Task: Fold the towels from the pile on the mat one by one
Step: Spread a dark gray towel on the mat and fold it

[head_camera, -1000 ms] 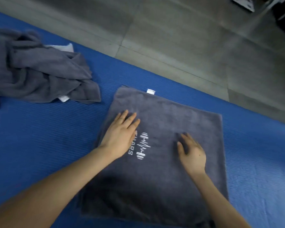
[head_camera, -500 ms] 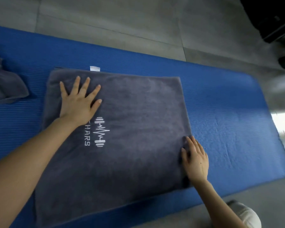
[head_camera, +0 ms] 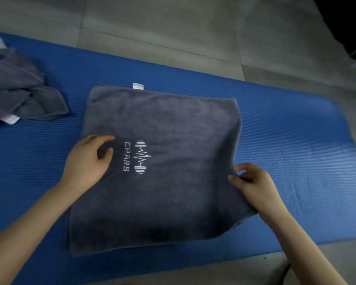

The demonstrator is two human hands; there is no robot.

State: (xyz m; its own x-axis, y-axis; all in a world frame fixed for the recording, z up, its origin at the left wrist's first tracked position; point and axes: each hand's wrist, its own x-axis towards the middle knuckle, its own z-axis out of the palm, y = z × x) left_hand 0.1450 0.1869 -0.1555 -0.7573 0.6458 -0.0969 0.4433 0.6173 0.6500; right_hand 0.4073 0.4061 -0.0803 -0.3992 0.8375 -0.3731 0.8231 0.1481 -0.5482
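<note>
Hands, two, well apart. Left hand (head_camera: 86, 161): thumb and forefinger curled on the left edge of the grey towel (head_camera: 173, 124), beside its white logo (head_camera: 139, 156). Right hand (head_camera: 253, 182): pinching the right edge. Towel lies flat before me, mid blue mat (head_camera: 296, 140). Pile (head_camera: 19, 91): crumpled grey towels, far left on the mat, apart.

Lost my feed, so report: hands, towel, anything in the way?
Both busy: left hand pinching grey towel at left edge, right hand pinching right edge. It lies spread on blue mat. Off left, towel pile, not touching.
</note>
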